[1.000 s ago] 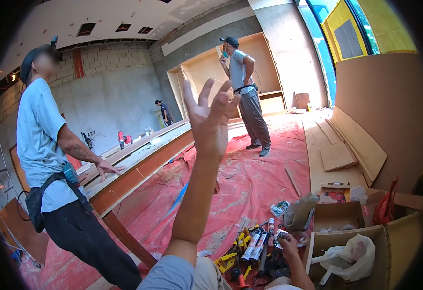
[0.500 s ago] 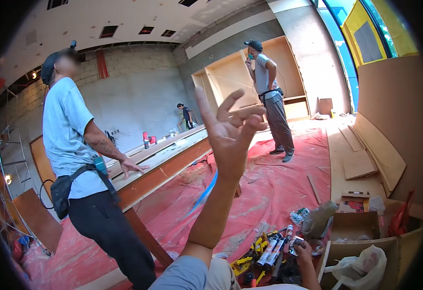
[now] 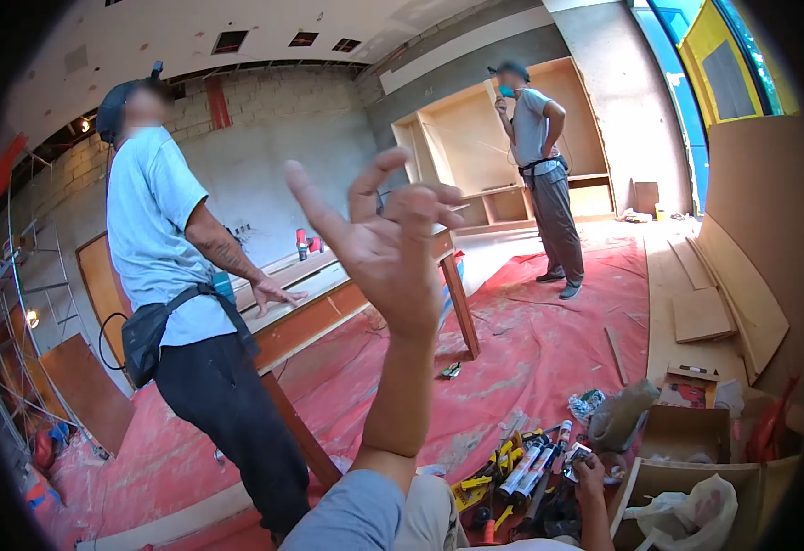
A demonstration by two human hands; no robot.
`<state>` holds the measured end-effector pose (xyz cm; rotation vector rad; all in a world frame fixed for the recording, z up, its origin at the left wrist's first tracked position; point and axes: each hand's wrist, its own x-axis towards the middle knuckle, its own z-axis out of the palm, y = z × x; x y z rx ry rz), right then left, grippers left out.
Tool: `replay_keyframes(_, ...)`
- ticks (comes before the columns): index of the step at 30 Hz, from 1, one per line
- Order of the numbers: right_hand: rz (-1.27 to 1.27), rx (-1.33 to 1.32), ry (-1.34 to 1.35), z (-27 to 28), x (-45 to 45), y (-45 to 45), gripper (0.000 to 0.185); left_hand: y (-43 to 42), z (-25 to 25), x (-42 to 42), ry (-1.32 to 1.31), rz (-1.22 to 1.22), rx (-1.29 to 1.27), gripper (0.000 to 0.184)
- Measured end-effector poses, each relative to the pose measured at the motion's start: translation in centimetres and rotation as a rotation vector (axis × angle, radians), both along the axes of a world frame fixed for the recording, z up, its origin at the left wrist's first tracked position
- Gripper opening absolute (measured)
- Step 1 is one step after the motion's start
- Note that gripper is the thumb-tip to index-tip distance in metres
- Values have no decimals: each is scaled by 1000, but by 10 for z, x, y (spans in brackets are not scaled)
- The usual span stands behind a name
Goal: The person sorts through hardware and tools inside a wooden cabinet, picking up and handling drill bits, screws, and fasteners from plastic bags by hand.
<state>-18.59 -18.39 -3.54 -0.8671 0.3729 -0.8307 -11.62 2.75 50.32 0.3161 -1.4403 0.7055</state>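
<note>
My left hand is raised in the middle of the view, palm up and fingers spread and partly bent, holding nothing. Low at the right, my right hand grips a small pale object that is too small to make out. Beside it on the floor lie white cartridge tubes, yellow-handled tools and dark items in a pile. A crumpled grey bag lies just beyond my right hand.
A person at the left rests a hand on a long wooden bench. Another person stands near a wooden cabinet. Red sheeting covers the floor. Boxes and a plastic bag are at the lower right.
The view has turned left, so the surroundings sit further right. My left hand has moved left relative to the room, its fingers changing their bend. My right hand still holds the small object.
</note>
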Motion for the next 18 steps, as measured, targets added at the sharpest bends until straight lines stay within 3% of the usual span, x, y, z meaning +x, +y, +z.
replay_keyframes(4,5,36,-33,12,-4,6,19,18,9,11,126,-107,-10,80)
replay_keyframes(8,17,8,-6,10,-1,4,18,14,1,8,54,-16,92,80)
replay_keyframes(13,-8,15,-26,2,2,2,19,29,7,25,162,-18,-40,83)
replay_keyframes(17,7,-3,-10,4,2,0,18,18,-4,18,89,66,107,86)
replay_keyframes(18,5,0,-16,1,4,-1,18,11,-11,17,52,135,114,77)
